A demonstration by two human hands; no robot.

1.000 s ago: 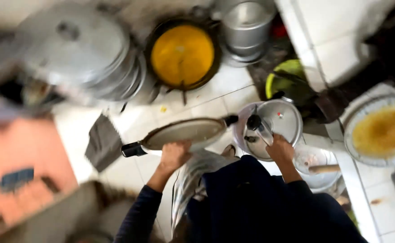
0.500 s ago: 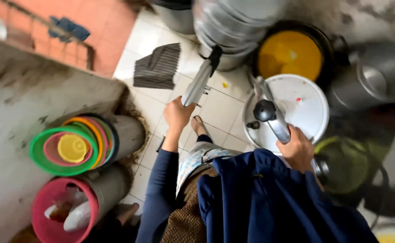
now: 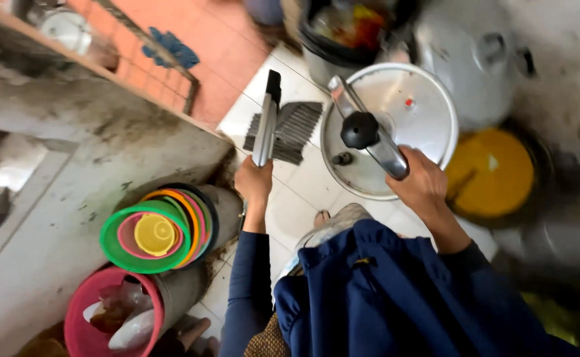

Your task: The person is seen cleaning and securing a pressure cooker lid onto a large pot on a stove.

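My left hand (image 3: 253,182) grips the lower end of a flat metal pan (image 3: 264,129), which I see edge-on with its black handle pointing away from me. My right hand (image 3: 423,183) is closed around the long metal handle of a round pressure-cooker lid (image 3: 406,109) with a black knob. The lid's face is turned towards me. I hold both above a white tiled floor (image 3: 296,192). My dark blue sleeves and jacket fill the lower middle of the view.
A dark striped cloth (image 3: 298,125) lies on the tiles under the pan. A pot of yellow liquid (image 3: 492,172), a big lidded metal pot (image 3: 468,53) and a black pot of food (image 3: 346,26) stand around. Stacked colourful plastic bowls (image 3: 158,231) and a pink bucket (image 3: 105,317) sit left, by a concrete ledge.
The view has swung round, so the pots now lie right and the bowls left. The pan has turned from flat to edge-on. Both hands keep their hold.
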